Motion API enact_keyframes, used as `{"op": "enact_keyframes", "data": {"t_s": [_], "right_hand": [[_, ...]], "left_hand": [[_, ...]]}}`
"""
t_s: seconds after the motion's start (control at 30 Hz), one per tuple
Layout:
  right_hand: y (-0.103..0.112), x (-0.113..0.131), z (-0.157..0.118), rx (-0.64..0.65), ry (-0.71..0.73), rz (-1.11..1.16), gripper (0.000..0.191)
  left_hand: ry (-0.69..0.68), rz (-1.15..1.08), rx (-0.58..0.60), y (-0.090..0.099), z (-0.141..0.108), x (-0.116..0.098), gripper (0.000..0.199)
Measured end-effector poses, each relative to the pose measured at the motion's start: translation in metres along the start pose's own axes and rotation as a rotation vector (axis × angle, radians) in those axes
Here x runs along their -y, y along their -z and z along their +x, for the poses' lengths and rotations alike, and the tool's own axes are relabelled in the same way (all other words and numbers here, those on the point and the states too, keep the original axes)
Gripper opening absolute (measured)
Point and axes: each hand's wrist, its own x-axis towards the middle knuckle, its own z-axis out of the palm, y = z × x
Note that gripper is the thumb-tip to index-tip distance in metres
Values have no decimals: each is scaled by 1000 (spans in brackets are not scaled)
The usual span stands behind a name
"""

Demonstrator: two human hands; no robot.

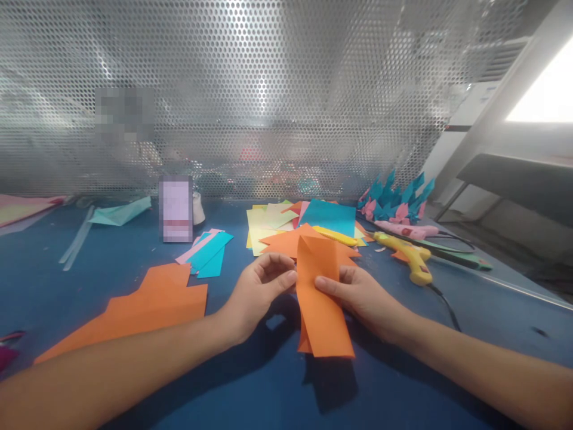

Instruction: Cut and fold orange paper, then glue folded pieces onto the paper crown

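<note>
A folded orange paper [323, 310] is held upright above the blue table, its lower layers slightly apart. My right hand [364, 295] grips its right edge, thumb on the front and fingers behind. At the paper's left edge, my left hand [265, 286] has its thumb and fingertips closed together against the fold. More orange sheets [147, 304] lie on the table by my left forearm, and other orange pieces [286, 242] lie behind the held paper.
Yellow and pink glue guns [414, 263] with cords lie at the right. Behind them stand blue and pink folded shapes [398, 197]. Blue and pink strips [212, 254], an upright phone-like object [176, 209] and a perforated metal panel [268, 89] are also in view.
</note>
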Motion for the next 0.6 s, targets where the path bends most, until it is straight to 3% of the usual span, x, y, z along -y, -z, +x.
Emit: {"op": "enact_keyframes", "data": {"t_s": [0.6], "right_hand": [[0, -2, 2, -59, 19, -57, 40]], "left_hand": [[-36, 88, 10, 2, 2, 3, 17]]}}
